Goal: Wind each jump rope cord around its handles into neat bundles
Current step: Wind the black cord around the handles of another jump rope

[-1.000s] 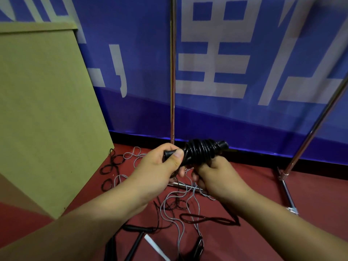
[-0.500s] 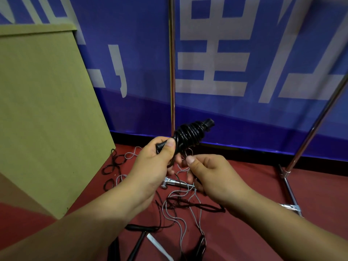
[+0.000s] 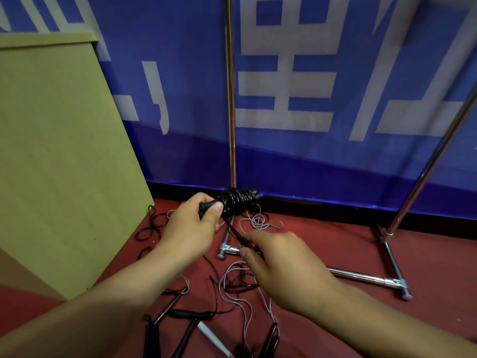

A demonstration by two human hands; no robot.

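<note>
My left hand [image 3: 191,228] grips the near end of a pair of black jump rope handles, thumb on top. Black cord is wound round them in a thick bundle [image 3: 238,201] that lies roughly level and points right. A free length of black cord [image 3: 236,232] runs taut from the bundle down to my right hand [image 3: 281,264], which pinches it between thumb and fingers, lower and to the right. On the red floor below lie loose grey cords [image 3: 242,303], thin black cords [image 3: 152,226] and several black handles [image 3: 185,313].
A tan board [image 3: 59,151] leans at the left. A blue banner [image 3: 309,86] hangs behind a chrome stand: upright poles [image 3: 230,99], a floor bar [image 3: 366,279] at the right. A white strip [image 3: 214,339] lies near the bottom edge.
My right hand has dropped down and to the right, drawing the free cord taut away from the bundle. The bundle has tipped from pointing up-right to roughly level.
</note>
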